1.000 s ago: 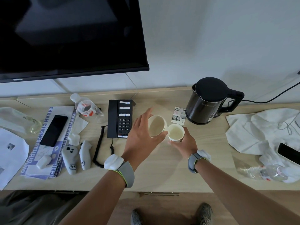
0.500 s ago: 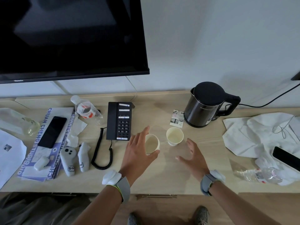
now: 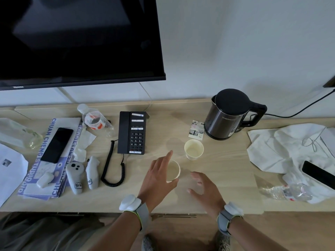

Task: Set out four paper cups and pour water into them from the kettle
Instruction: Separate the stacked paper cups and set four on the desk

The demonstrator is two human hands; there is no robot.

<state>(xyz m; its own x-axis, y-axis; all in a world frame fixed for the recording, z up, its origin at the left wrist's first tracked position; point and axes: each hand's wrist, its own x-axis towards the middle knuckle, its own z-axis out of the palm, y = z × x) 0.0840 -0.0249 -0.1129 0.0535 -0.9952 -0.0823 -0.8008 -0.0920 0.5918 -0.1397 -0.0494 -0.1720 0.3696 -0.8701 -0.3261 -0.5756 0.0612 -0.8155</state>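
Note:
One white paper cup (image 3: 194, 149) stands upright on the wooden desk (image 3: 226, 165), in front of and left of the black kettle (image 3: 227, 115). My left hand (image 3: 158, 175) wraps around a second paper cup (image 3: 173, 171), nearer the desk's front edge; thumb and fingers hide its left side. My right hand (image 3: 205, 187) hovers to the right of that cup, fingers spread and holding nothing. The kettle sits on its base at the back, lid down, handle pointing right.
A black desk phone (image 3: 131, 132) with a coiled cord lies left of the cups. Magazines, a dark smartphone (image 3: 57, 144) and two white controllers lie further left. White cloth (image 3: 282, 145), a second phone and a crushed plastic bottle (image 3: 288, 192) fill the right side. A television hangs above.
My left hand has carried its cup from beside the other cup toward the desk's front edge. My right hand let go of the far cup and drew back, open.

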